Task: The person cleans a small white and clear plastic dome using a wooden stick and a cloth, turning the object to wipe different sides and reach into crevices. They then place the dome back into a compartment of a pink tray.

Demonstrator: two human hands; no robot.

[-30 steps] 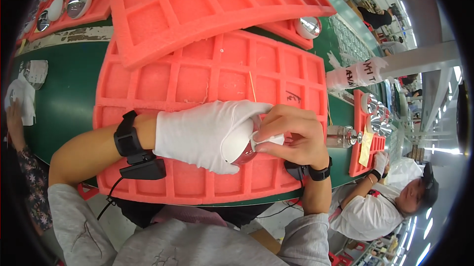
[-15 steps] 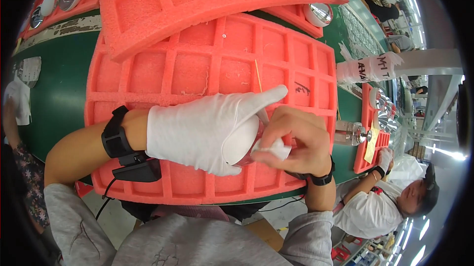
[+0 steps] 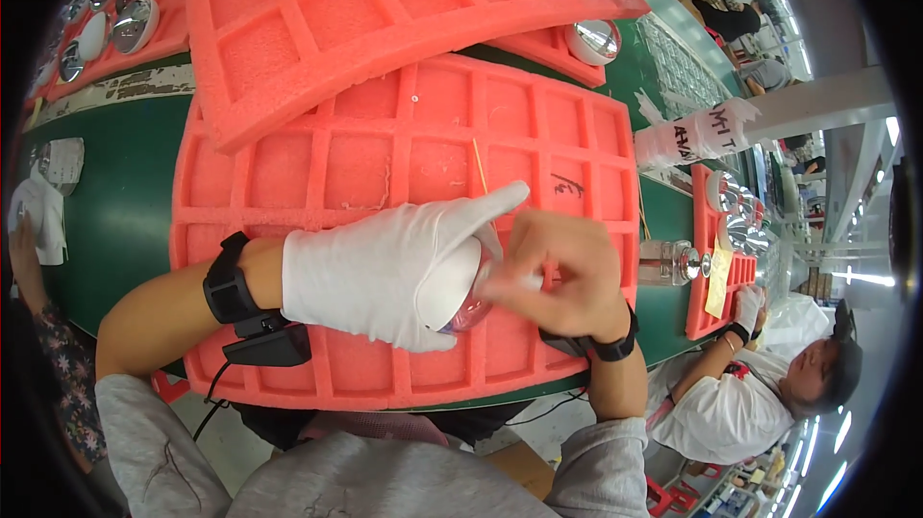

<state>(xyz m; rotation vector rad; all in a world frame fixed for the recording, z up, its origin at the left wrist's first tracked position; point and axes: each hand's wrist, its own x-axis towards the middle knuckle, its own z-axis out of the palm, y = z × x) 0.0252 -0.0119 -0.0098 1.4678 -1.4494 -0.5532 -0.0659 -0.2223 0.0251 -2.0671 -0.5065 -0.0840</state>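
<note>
My left hand, in a white glove, is closed round a bowl-shaped reflector, white outside and shiny inside. Its thumb stretches up along the rim, and the hand hides part of the bowl. Close against the bowl's right side is my bare right hand, blurred by motion. Its fingers pinch a small white cloth at the shiny inner side. Both hands are above a red foam tray with square pockets.
Another red foam tray overlaps the far edge. Beyond it sits a reflector. More reflectors stand far left. To the right are a clear pump bottle and a wrapped post. A co-worker sits at right.
The right hand has shifted over the reflector's inner side, the cloth still pinched. The left hand keeps its hold. The whole view has moved slightly, so the trays appear lower and further left.
</note>
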